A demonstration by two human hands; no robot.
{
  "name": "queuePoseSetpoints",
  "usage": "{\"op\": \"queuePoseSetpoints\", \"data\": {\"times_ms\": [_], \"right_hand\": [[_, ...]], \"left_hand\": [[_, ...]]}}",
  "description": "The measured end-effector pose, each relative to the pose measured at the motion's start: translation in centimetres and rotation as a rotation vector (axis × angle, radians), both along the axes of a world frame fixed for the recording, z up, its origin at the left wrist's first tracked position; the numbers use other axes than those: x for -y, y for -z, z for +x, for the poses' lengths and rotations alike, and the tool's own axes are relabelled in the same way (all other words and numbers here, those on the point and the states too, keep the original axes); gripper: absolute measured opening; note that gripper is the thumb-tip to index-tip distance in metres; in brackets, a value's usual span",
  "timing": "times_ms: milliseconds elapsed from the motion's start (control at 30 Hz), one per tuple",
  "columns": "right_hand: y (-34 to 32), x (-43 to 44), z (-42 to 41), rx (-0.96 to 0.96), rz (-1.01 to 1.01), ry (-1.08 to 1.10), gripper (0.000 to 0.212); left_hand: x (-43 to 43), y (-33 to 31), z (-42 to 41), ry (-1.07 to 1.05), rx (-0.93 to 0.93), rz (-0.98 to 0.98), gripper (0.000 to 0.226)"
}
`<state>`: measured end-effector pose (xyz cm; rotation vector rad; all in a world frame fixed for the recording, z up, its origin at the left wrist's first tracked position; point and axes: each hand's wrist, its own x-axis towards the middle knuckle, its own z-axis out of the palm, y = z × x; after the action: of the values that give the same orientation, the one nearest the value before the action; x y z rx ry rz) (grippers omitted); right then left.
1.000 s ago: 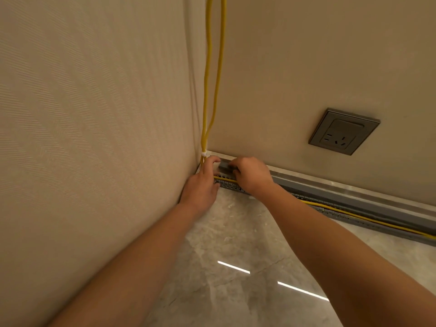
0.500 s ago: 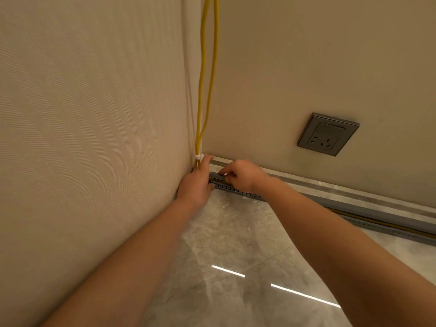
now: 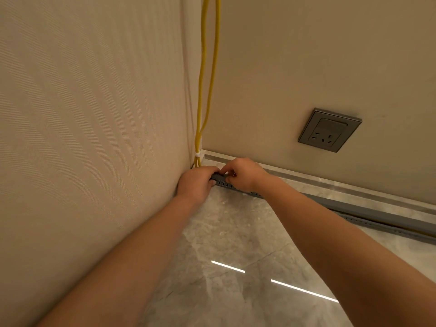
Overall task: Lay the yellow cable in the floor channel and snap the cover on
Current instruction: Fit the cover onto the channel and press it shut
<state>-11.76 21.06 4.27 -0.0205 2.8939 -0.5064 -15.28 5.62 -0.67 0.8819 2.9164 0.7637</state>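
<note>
Hands meet at the room corner, middle of the frame. My left hand [image 3: 195, 184] and right hand [image 3: 243, 174] both curl closed on the grey cover [image 3: 220, 178], fingers on top, so I can press its end onto the floor channel [image 3: 368, 223]. The yellow cable [image 3: 203, 90] hangs down the corner through a white clip [image 3: 197, 154]; along the floor it is hidden, I think under the cover.

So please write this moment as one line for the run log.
stage: snapping cover | left hand: pressing cover at corner | right hand: pressing cover | yellow cable: runs up wall corner
</note>
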Motion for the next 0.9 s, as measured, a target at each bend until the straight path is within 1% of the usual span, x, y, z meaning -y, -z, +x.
{"op": "queuePoseSetpoints", "data": {"times_ms": [200, 300, 400, 500, 567, 667, 733, 800, 867, 900], "right_hand": [[1.1, 1.1, 0.9, -0.128, 0.131, 0.034, 0.017], [1.4, 1.6, 1.0, -0.195, 0.203, 0.023, 0.015], [2.1, 1.9, 1.4, -0.254, 0.266, -0.03, 0.021], [3.2, 2.1, 1.9, -0.356, 0.292, -0.057, 0.029], [3.8, 2.2, 2.2, -0.436, 0.299, -0.098, 0.035], [4.6, 2.1, 2.7, -0.527, 0.371, -0.144, 0.046], [4.9, 1.8, 2.7, -0.569, 0.382, -0.141, 0.043], [5.1, 1.7, 2.8, -0.57, 0.374, -0.118, 0.04], [5.1, 1.6, 3.0, -0.558, 0.338, -0.079, 0.039], [5.0, 1.7, 3.0, -0.545, 0.29, -0.042, 0.035]], "left_hand": [[0.0, 0.1, -0.1, -0.005, -0.027, -0.018, 0.032], [0.0, 0.2, 0.0, -0.003, -0.065, -0.035, 0.032], [0.2, 0.4, 0.2, 0.003, -0.11, -0.06, 0.027], [0.4, 0.8, 0.3, 0.012, -0.161, -0.079, 0.018], [0.5, 1.0, 0.4, 0.025, -0.194, -0.076, 0.017], [0.7, 1.5, 0.5, 0.061, -0.246, -0.037, 0.019], [0.8, 1.6, 0.5, 0.095, -0.261, -0.042, 0.029], [0.8, 1.8, 0.4, 0.102, -0.252, -0.072, 0.037], [0.4, 1.9, 0.1, 0.086, -0.244, -0.093, 0.035], [0.3, 2.0, 0.1, 0.08, -0.24, -0.098, 0.034]]}}
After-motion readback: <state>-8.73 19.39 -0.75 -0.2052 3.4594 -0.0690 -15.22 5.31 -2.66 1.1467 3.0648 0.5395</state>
